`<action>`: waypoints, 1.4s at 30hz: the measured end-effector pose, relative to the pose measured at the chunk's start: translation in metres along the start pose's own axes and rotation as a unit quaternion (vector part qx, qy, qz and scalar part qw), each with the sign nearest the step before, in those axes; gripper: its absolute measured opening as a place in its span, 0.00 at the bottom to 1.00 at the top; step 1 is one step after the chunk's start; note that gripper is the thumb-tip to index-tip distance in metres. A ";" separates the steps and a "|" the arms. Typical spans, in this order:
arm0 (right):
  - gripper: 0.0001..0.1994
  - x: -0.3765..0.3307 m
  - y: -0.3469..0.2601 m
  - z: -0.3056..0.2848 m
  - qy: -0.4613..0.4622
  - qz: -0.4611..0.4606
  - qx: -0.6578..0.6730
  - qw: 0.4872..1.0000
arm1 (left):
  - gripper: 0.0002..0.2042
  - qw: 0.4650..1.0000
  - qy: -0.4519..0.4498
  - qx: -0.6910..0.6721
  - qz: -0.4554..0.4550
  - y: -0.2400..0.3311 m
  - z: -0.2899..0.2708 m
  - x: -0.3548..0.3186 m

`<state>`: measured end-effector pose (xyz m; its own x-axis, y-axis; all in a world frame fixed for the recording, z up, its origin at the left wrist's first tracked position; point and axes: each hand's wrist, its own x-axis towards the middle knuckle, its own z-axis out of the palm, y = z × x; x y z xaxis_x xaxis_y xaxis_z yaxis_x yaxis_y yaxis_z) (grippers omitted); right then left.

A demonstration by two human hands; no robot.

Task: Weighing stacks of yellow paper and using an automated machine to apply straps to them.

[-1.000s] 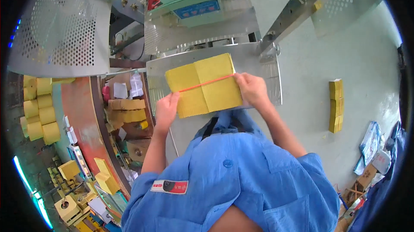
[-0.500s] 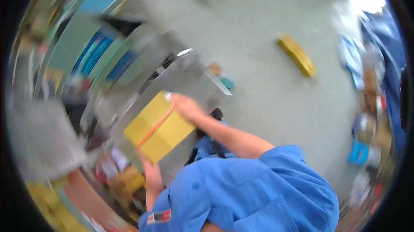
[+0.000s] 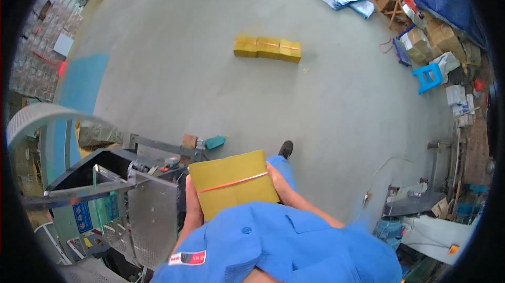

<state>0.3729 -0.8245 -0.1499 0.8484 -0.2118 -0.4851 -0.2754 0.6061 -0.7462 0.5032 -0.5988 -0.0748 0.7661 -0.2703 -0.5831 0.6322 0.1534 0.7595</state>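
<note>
A flat-topped yellow paper bundle (image 3: 231, 175) with an orange band around its middle is held in front of my waist. My left hand (image 3: 193, 201) grips its left side, and my right hand (image 3: 279, 180) is pressed to its right side. The fingertips of both hands are hidden behind or beneath the bundle. Farther ahead on the floor lies a row of similar yellow bundles (image 3: 267, 48), also with an orange band across them.
A metal machine (image 3: 152, 214) stands close at my left. Beside it lie a teal block (image 3: 214, 142) and a brown block (image 3: 189, 141). Cartons (image 3: 415, 43) and a blue plastic stool (image 3: 428, 77) line the right side. A cable (image 3: 373, 183) trails at the lower right.
My body has turned away from the machine toward the open floor, carrying the bundle along. The floor row now appears straight ahead rather than to the right. Both hands keep their hold.
</note>
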 end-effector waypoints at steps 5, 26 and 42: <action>0.27 0.032 -0.081 -0.145 0.098 0.006 0.158 0.983 | 0.19 0.991 -0.066 0.119 0.005 -0.017 0.178 0.090; 0.25 0.349 -0.328 -0.547 0.248 -0.047 0.241 0.937 | 0.29 0.910 -0.305 0.274 -0.058 -0.137 0.668 0.551; 0.28 0.694 -0.226 -0.850 0.298 0.031 0.128 0.945 | 0.38 0.932 -0.155 0.221 -0.242 -0.377 0.753 0.878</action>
<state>0.6397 -1.7604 -0.7057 0.4077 -0.5176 -0.7522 -0.1335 0.7812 -0.6099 0.8502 -1.6092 -0.6556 0.2905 -0.4787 -0.8285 0.7329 -0.4454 0.5143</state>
